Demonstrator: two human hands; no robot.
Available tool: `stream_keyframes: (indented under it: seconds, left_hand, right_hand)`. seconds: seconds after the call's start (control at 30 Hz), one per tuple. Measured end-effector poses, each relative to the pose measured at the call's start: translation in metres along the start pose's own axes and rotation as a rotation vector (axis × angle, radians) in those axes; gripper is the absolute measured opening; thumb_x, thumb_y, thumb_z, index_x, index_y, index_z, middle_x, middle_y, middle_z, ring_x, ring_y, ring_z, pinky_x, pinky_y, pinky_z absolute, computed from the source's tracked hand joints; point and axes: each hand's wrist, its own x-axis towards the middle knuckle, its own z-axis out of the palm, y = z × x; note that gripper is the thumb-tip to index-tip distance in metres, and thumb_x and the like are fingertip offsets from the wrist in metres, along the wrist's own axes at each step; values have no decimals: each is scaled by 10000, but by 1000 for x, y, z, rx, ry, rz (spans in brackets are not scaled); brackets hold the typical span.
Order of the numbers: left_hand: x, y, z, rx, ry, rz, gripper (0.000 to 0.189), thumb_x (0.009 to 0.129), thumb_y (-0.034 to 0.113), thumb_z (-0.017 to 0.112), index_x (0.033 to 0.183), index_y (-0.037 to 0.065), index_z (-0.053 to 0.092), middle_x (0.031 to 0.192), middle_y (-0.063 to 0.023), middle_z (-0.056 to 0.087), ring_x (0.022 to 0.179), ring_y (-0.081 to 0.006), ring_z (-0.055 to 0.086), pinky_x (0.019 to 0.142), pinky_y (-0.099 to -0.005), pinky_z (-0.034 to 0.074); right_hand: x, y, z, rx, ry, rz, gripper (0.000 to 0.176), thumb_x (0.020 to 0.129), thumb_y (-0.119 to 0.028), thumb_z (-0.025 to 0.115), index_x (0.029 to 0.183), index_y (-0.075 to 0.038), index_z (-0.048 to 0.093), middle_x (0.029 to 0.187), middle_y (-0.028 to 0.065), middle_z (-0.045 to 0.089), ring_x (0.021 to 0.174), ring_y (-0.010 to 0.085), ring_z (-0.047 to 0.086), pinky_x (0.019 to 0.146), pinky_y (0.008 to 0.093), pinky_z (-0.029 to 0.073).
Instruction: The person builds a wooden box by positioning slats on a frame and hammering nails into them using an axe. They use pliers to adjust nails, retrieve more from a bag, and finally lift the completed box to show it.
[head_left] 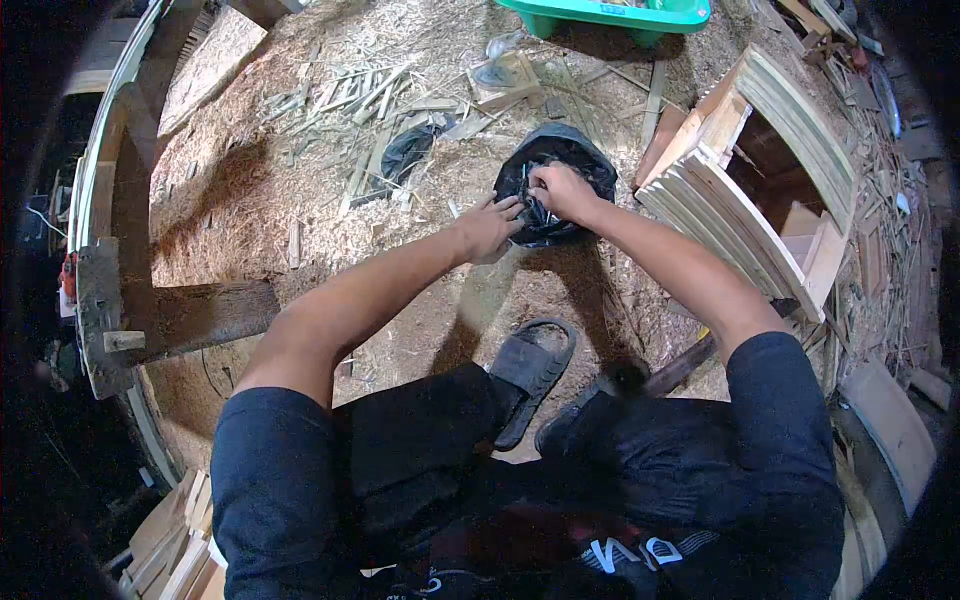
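Observation:
A black plastic bag stands open on the sawdust-covered ground in front of me, with small dark items inside that are too small to tell. My left hand rests at the bag's left edge, its fingers spread and pointing toward the opening. Over the middle of the bag is my right hand, its fingers bent and pinched together; what they hold, if anything, is hidden. My sandal is on the ground below the bag.
Wood sticks and a dark plastic piece lie left of the bag. A wooden frame stands at the right, close to my right forearm. A green plastic object sits at the top. A wooden beam is at the left.

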Motion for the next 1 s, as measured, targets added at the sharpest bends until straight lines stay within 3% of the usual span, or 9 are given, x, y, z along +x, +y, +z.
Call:
stream_keyframes:
  seconds: [0.1, 0.13, 0.17, 0.23, 0.3, 0.37, 0.47, 0.7, 1.0]
  left_hand:
    - [-9, -6, -18, -332, 213, -65, 404, 860, 225, 643, 1213, 29, 627, 1292, -179, 606, 1271, -331, 529, 1076, -479, 401]
    - [-11, -5, -29, -496, 273, -194, 358, 855, 201, 653, 1164, 20, 641, 1202, -173, 637, 1182, -325, 573, 1016, -454, 436]
    - [-14, -3, -39, -658, 333, -323, 313, 851, 177, 662, 1116, 11, 656, 1113, -167, 668, 1093, -319, 617, 957, -429, 471]
    - [-17, -3, -53, -855, 514, -477, 218, 887, 159, 671, 1032, -4, 671, 903, -126, 712, 874, -250, 687, 799, -353, 525]
    - [-14, -6, -64, -1031, 592, -528, 198, 916, 174, 661, 1009, -1, 669, 898, -96, 713, 846, -197, 675, 772, -332, 520]
    - [-11, -6, -79, -1338, 636, -486, 181, 961, 198, 637, 977, 20, 668, 910, -48, 706, 825, -118, 641, 739, -294, 507]
    - [-16, 12, -124, -1606, 622, -511, 182, 970, 204, 627, 1001, 32, 677, 921, -36, 706, 824, -103, 623, 745, -264, 496]
    - [-2, 36, -182, -1494, 455, -357, 233, 963, 234, 650, 1058, 28, 700, 917, -17, 705, 784, -71, 601, 735, -232, 483]
    - [37, 62, -216, -1864, 325, -125, 153, 940, 145, 674, 1031, 22, 669, 895, -20, 682, 752, -74, 606, 692, -219, 498]
  right_hand:
    - [2, -2, -4, 216, 99, 12, 190, 835, -206, 699, 908, -31, 703, 870, 187, 683, 868, 350, 662, 805, 429, 517]
    - [1, -10, -10, 290, 137, 32, 196, 832, -206, 698, 914, -29, 712, 888, 201, 693, 886, 359, 669, 823, 422, 521]
    - [-1, -18, -17, 337, 131, 150, 220, 854, -219, 710, 929, -13, 723, 889, 170, 721, 801, 278, 688, 787, 375, 527]
    - [-3, -25, -24, 466, 167, 111, 254, 895, -224, 699, 992, 10, 719, 923, 138, 734, 836, 191, 674, 794, 332, 516]
    - [-11, -44, -40, 585, 181, 104, 264, 936, -202, 681, 1014, 50, 700, 930, 85, 733, 843, 108, 636, 781, 288, 508]
    - [-23, -63, -58, 640, 236, 82, 261, 933, -198, 690, 1027, 45, 693, 924, 69, 720, 832, 97, 621, 770, 276, 502]
    - [-37, -80, -74, 650, 388, 27, 215, 929, -170, 689, 1010, 29, 681, 909, 49, 685, 818, 96, 606, 747, 263, 493]
    - [-71, -110, -134, 470, 580, -39, 195, 916, -155, 670, 971, 32, 680, 948, 141, 691, 892, 210, 664, 793, 311, 501]
    - [-110, -107, -173, 547, 684, 15, 201, 975, -140, 602, 1043, 31, 680, 942, 85, 662, 857, 138, 625, 778, 288, 503]
